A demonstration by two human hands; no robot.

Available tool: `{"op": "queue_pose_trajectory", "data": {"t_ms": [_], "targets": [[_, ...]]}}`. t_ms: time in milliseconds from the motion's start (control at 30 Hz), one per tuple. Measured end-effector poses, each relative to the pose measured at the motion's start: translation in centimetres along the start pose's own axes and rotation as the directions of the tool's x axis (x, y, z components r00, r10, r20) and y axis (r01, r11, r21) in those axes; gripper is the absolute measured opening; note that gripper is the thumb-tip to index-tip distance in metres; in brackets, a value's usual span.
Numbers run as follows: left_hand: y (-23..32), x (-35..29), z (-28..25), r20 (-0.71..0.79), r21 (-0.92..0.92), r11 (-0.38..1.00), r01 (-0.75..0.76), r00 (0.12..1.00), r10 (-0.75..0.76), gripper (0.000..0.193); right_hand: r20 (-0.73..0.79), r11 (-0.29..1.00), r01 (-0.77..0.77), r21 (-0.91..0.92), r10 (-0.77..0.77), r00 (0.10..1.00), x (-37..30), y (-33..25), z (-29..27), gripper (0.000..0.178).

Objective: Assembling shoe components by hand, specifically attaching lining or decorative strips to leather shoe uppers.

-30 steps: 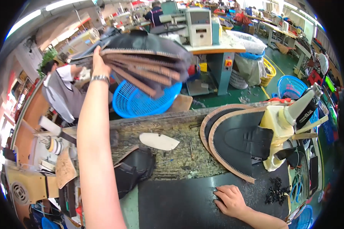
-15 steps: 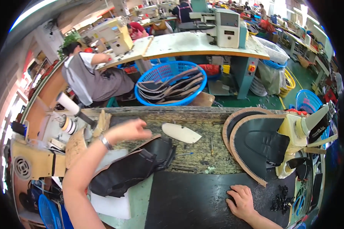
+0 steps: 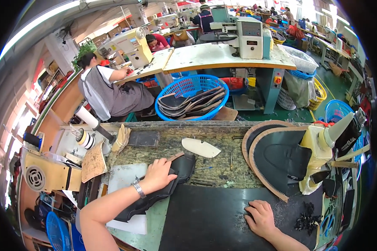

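Note:
My left hand, a metal bracelet at its wrist, lies on a pile of black leather pieces left of the middle. Its fingers are curled onto the upper piece and the thumb stretches to the right; the fingertips are partly hidden. My right hand rests on a black mat, fingers bent but apart, with nothing in them. Beyond the left hand lies a flat cream template. Curved black leather pieces with toothed brown edges overlap at the right.
A yellowish container with a conical nozzle stands at the right. Near it are black scraps and blue-handled scissors. A blue pen lies mid-bench. Past the bench, a blue basket holds cut pieces; a co-worker sits nearby.
My left hand has come down from the air onto the black leather pieces. The right hand stays on the mat. The whole view has shifted slightly.

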State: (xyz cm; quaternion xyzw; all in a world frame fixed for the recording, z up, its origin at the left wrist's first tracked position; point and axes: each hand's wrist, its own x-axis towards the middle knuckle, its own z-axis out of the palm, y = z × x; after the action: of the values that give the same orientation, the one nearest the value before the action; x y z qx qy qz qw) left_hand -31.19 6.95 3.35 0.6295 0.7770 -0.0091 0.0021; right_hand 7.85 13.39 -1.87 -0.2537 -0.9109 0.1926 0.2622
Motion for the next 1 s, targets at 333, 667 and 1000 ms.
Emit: {"op": "queue_pose_trajectory", "data": {"t_ms": [333, 667, 1000], "targets": [[9.7, -0.9, -6.4, 0.141, -0.600, 0.800, -0.017, 0.982, 0.126, 0.027, -0.059, 0.999, 0.019, 0.030, -0.017, 0.998, -0.8, 0.7, 0.5, 0.024], [25.8, -5.2, 2.9, 0.266, -0.911, 0.375, 0.172, 0.940, 0.215, 0.031, 0.130, 0.658, -0.526, 0.538, 0.552, 0.824, -12.7, -3.0, -6.5, 0.021], [28.5, -10.5, 4.9, -0.583, -0.268, 0.795, -0.544, 0.749, 0.316, 0.011, -0.141, 0.826, -0.507, -0.247, 0.487, 0.862, -15.0, 7.1, -12.0, 0.019]]}}
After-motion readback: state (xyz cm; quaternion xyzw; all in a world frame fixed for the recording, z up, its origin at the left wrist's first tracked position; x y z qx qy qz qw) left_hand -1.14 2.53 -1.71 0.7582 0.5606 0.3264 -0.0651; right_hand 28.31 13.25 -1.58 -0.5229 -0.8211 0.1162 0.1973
